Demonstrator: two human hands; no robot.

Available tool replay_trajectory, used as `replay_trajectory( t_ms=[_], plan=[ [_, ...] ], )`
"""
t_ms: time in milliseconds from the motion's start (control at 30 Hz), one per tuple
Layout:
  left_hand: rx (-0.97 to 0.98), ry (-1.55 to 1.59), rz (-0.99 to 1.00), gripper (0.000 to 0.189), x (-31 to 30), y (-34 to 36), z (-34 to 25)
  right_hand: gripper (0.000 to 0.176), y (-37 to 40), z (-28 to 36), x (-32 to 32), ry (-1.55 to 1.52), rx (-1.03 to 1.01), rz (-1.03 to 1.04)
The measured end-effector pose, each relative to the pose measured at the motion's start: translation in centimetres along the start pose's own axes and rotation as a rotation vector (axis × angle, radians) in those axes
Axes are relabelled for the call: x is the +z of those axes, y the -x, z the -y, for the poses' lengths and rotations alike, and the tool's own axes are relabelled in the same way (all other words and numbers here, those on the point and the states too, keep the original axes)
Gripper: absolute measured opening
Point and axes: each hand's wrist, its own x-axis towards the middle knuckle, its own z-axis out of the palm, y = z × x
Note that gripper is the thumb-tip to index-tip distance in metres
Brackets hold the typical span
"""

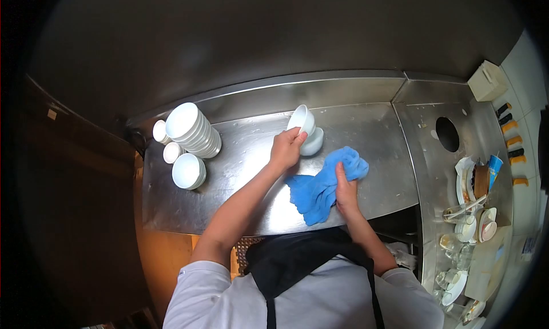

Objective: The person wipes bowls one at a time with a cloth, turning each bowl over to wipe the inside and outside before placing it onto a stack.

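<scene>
My left hand point(287, 148) grips a white bowl point(302, 118) by its side, thumb toward the rim, with the bowl tilted. Just below it in the view, another white bowl point(312, 142) sits on the steel counter point(251, 157), partly hidden by the first. A blue cloth point(326, 186) hangs bunched in my right hand point(346, 192), its thumb pressed over the folds and its other fingers hidden. The loose end of the cloth drapes toward the counter's front edge.
At the left stand a tall stack of white bowls point(191, 129), a shorter stack point(189, 172) and small cups point(172, 152). The right-hand counter has a round hole point(447, 134), used dishes point(466, 180) and several glasses point(452, 243). Knives point(513, 140) hang on the right wall.
</scene>
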Motion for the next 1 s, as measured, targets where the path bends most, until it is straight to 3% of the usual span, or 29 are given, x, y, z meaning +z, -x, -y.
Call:
replay_trajectory(
  t_ms=[100, 400, 467, 600, 700, 733, 767, 800, 833, 900, 933, 1000],
  plan=[
    [0.134, -0.245, -0.012, 0.018, -0.3, 1.1, 0.5, 0.034, -0.1, -0.8, 1.6, 0.021, 0.002, 0.027],
    [0.264, -0.139, -0.372, 0.019, 1.4, 2.2, 3.3, 0.045, -2.0, -2.0, 5.3, -0.172, 0.154, -0.032],
    [0.283, -0.197, -0.401, 0.02, 0.6, 2.9, 3.0, 0.043, -0.9, -1.2, 5.5, -0.094, 0.051, -0.064],
    [0.053, 0.254, -0.311, 0.019, -1.6, 5.8, 0.9, 0.035, 1.6, -1.9, 3.9, 0.256, -0.186, 0.064],
    [-0.165, 0.196, -0.04, 0.016, -3.6, 9.3, -1.9, 0.033, 3.5, 0.1, 6.2, 0.565, -0.751, 0.435],
    [0.264, -0.169, -0.005, 0.016, -4.2, 10.5, -1.3, 0.034, 3.4, 1.1, 7.1, 0.614, -0.76, 0.442],
    [0.279, -0.253, -0.008, 0.02, -4.1, 11.6, -1.1, 0.035, 2.9, 2.3, 8.3, 0.662, -0.769, 0.451],
    [0.167, -0.117, 0.019, 0.02, -4.7, 12.3, -2.7, 0.036, 2.2, 3.3, 9.4, 0.707, -0.779, 0.465],
    [0.056, 0.017, 0.042, 0.019, -5.4, 12.7, -3.9, 0.034, 1.0, 4.1, 10.3, 0.61, -0.543, 0.457],
    [0.04, 0.277, 0.013, 0.018, -5.3, 13.5, -4.2, 0.029, -1.1, 5.6, 11.2, 0.414, -0.064, 0.431],
    [0.037, 0.409, -0.006, 0.018, -5.1, 13.8, -4.3, 0.025, -1.6, 6.1, 11.7, 0.287, -0.063, 0.408],
    [0.016, 0.599, -0.069, 0.018, -4.9, 13.1, -4.0, 0.034, -0.2, 2.8, 11.0, 0.359, -0.191, 0.432]
  ],
)
